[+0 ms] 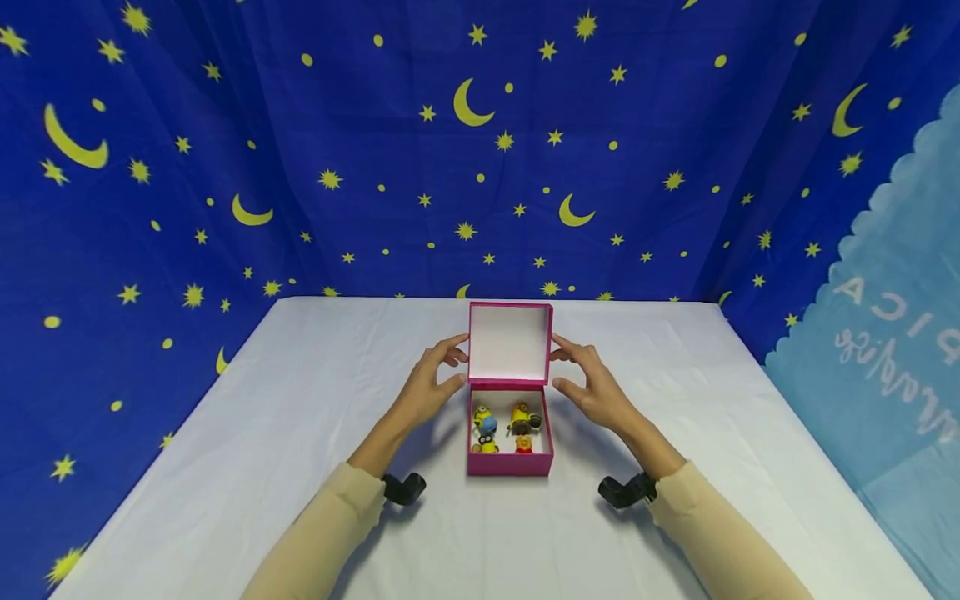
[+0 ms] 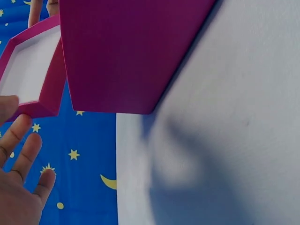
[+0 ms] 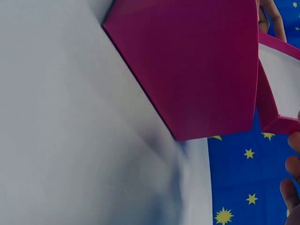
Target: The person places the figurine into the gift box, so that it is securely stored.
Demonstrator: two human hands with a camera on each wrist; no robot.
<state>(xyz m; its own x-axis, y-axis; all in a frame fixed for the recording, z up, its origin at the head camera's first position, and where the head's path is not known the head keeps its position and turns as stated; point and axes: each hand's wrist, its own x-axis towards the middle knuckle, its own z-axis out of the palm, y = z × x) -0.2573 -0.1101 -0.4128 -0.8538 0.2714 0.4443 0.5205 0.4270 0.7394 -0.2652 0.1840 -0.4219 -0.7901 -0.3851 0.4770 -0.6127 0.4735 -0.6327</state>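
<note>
A magenta box (image 1: pixel 510 464) with a white inside lies in front of me on the table. Its lid (image 1: pixel 510 343) is raised at the far edge, white inner face towards me. My left hand (image 1: pixel 426 390) holds the lid's left side, thumb at the rim in the left wrist view. On the other side, my right hand (image 1: pixel 596 390) holds the lid's right side by its fingertips. Inside the box are small toy figures: a yellow one with a blue part (image 1: pixel 486 422), a yellow and brown one (image 1: pixel 521 418), a yellow and black one (image 1: pixel 487 444) and a red-shirted one (image 1: pixel 523 444).
A white cloth (image 1: pixel 300 433) covers the table. Behind it hangs a blue curtain (image 1: pixel 405 150) with yellow moons and stars. A light blue cloth (image 1: pixel 900 275) with lettering hangs at the right. Black wrist mounts (image 1: pixel 405 489) sit by both sleeves.
</note>
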